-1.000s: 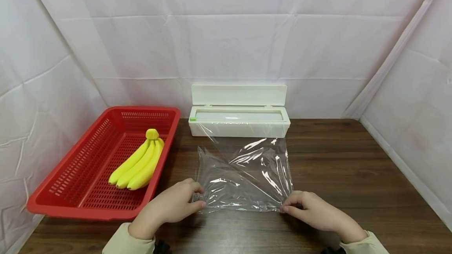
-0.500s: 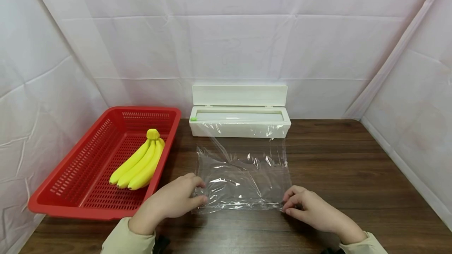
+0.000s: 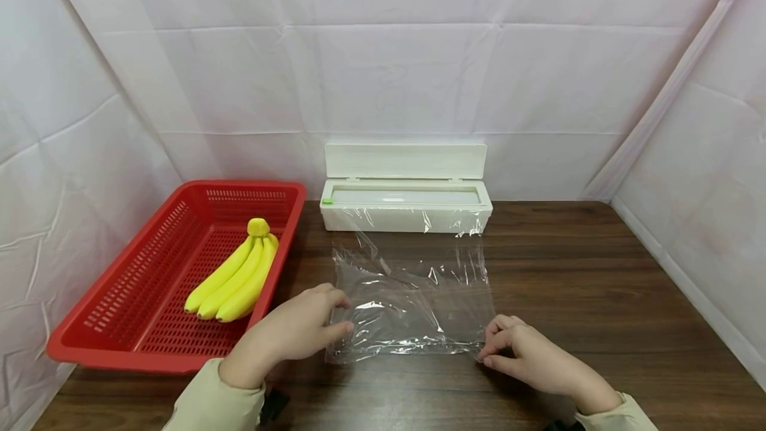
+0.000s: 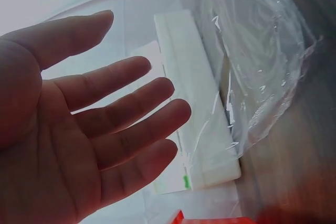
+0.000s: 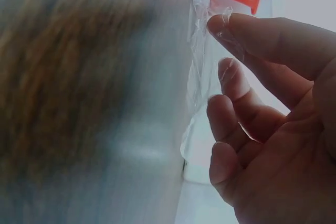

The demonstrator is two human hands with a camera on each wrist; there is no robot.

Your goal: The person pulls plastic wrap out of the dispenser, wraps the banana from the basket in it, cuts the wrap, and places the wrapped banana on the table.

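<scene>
A sheet of clear cling film (image 3: 413, 311) runs from a white dispenser box (image 3: 407, 219) toward me and lies loosely over the table. Its near right corner is pinched between the thumb and forefinger of my right hand (image 3: 523, 354); the right wrist view shows the film (image 5: 227, 32) bunched at those fingertips. At the sheet's near left edge is my left hand (image 3: 299, 324). In the left wrist view its fingers (image 4: 131, 106) are spread, palm bare, with the film apart from them.
The dispenser's hinged lid (image 3: 405, 161) stands raised against a white cloth backdrop (image 3: 395, 72). On the left, a red plastic basket (image 3: 161, 363) holds a bunch of yellow bananas (image 3: 239, 278). Dark wooden table (image 3: 574, 271) extends to the right.
My left hand has come off the film's near left corner and shifted slightly up and away from me. The film has gone slacker. My right hand stays nearly in place.
</scene>
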